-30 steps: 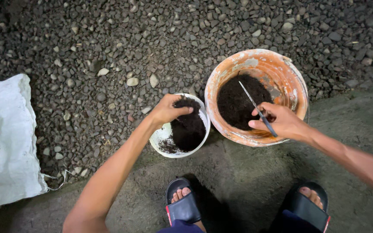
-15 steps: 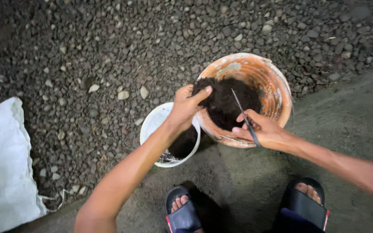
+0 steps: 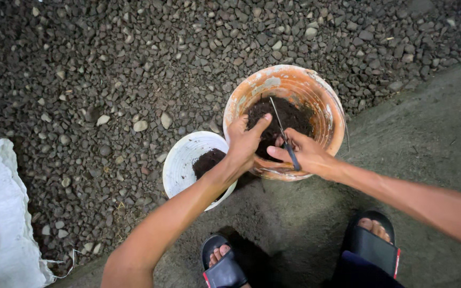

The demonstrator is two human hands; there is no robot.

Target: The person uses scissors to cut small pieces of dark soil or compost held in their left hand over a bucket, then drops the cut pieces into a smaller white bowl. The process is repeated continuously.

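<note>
An orange pot (image 3: 316,90) holds dark soil (image 3: 289,117) and stands at the edge of the gravel. My left hand (image 3: 246,141) reaches over its near rim, fingers spread and pressed on the soil. My right hand (image 3: 300,154) hovers over the same rim and grips a thin dark tool (image 3: 284,133) whose tip pokes into the soil. Left of the pot sits a white bucket (image 3: 182,160) with a little dark soil (image 3: 209,160) inside.
Grey gravel (image 3: 134,69) covers the ground beyond the pots. A concrete strip (image 3: 417,138) runs under me, with my two feet in black slippers (image 3: 225,269) at the bottom. A white sack (image 3: 1,218) lies at the left edge.
My left hand moved from the white bucket over to the orange pot and now rests on the soil. The right hand stays at the pot's rim with the tool.
</note>
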